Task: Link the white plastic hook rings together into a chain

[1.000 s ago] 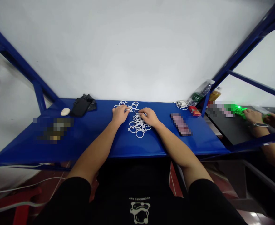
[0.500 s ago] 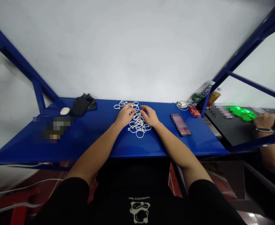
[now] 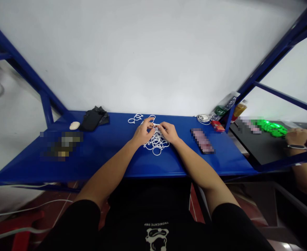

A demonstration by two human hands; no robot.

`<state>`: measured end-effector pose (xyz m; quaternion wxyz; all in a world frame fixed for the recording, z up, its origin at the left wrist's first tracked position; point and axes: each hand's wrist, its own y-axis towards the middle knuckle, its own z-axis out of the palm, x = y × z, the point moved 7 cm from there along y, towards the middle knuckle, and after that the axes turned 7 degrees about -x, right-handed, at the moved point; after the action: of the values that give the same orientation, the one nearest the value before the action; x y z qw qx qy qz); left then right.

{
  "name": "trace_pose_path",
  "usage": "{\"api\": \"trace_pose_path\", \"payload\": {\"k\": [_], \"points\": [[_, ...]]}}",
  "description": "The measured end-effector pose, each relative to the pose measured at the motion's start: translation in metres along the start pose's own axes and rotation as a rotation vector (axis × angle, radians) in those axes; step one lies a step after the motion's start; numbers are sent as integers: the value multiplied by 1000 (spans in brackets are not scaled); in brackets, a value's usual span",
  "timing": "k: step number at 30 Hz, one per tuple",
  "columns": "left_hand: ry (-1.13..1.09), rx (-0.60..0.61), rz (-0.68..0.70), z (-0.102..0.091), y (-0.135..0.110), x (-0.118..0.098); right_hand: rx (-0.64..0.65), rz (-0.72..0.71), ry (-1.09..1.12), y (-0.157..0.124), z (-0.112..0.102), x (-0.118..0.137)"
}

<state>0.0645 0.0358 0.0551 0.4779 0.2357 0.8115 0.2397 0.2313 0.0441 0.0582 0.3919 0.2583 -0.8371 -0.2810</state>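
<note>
A heap of white plastic rings lies in the middle of the blue table. My left hand and my right hand meet over the far side of the heap, fingers curled and pinching a white ring between them. A few separate white rings lie farther back, just left of my left hand.
A black pouch and a small beige object sit at the back left. A blurred flat item, a coiled white cable, a red box and bottles are at the right. Another person's hands work on green pieces at the neighbouring table.
My left hand has moved right from the separate rings to the heap, and both hands have closed together on one ring. The other person's hands have drawn back to the right.
</note>
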Motion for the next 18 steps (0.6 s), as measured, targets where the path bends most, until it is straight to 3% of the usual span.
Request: {"api": "trace_pose_path", "payload": {"k": [7,18], "points": [[97,-11,-6,0,4,1,46,-51,-19,-1,3,4],[73,-100,134,-2,3,0,62,-77,-14,-1,5,3]]}}
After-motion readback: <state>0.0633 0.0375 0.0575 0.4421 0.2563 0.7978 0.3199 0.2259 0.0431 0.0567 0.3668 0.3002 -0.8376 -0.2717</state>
